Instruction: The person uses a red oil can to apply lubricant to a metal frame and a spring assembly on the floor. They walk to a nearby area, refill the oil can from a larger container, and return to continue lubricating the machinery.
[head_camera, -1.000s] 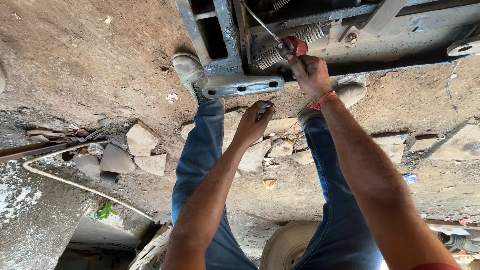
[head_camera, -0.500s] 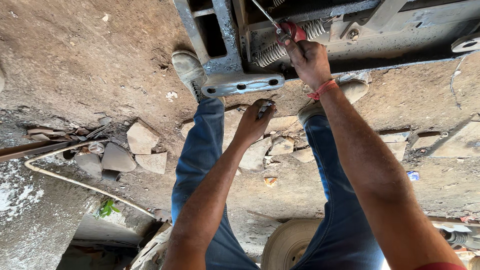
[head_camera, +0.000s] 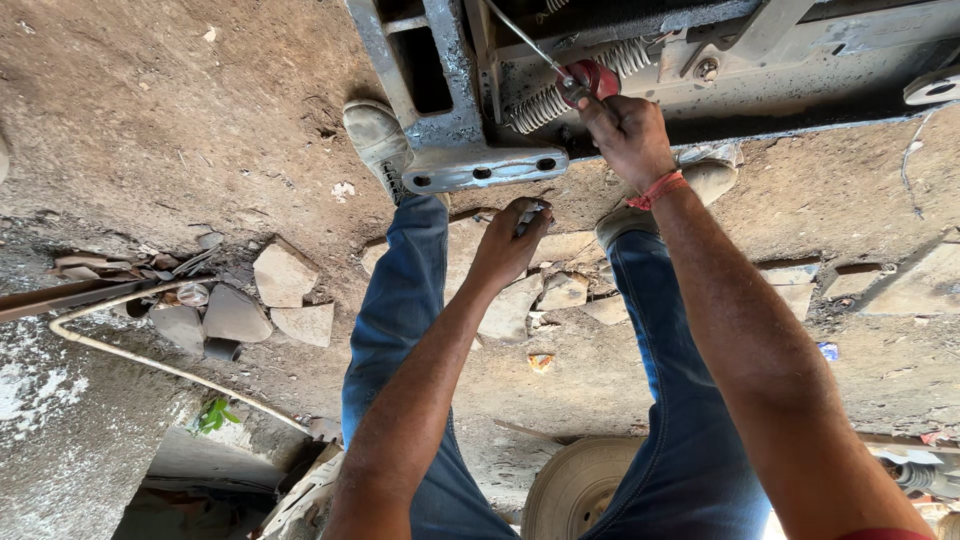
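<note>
Now levering: right hand (head_camera: 630, 135) clenched on red-handled screwdriver (head_camera: 578, 80) at the coil spring (head_camera: 575, 80); left hand (head_camera: 510, 240) below, grasping a small part; next needs steady prying.

The metal frame (head_camera: 470, 150) sits at twelve o'clock, with the coil spring (head_camera: 560, 85) on it toward one o'clock. The right hand (head_camera: 630, 135) is just below the spring, gripping the screwdriver (head_camera: 560, 70), whose shaft runs up toward eleven o'clock. The left hand (head_camera: 510, 245) hangs near the centre, under the frame's plate. Broken stones (head_camera: 280, 290) lie at nine o'clock, a bent pipe (head_camera: 150, 355) at eight, a wheel (head_camera: 580, 490) at six.
</note>
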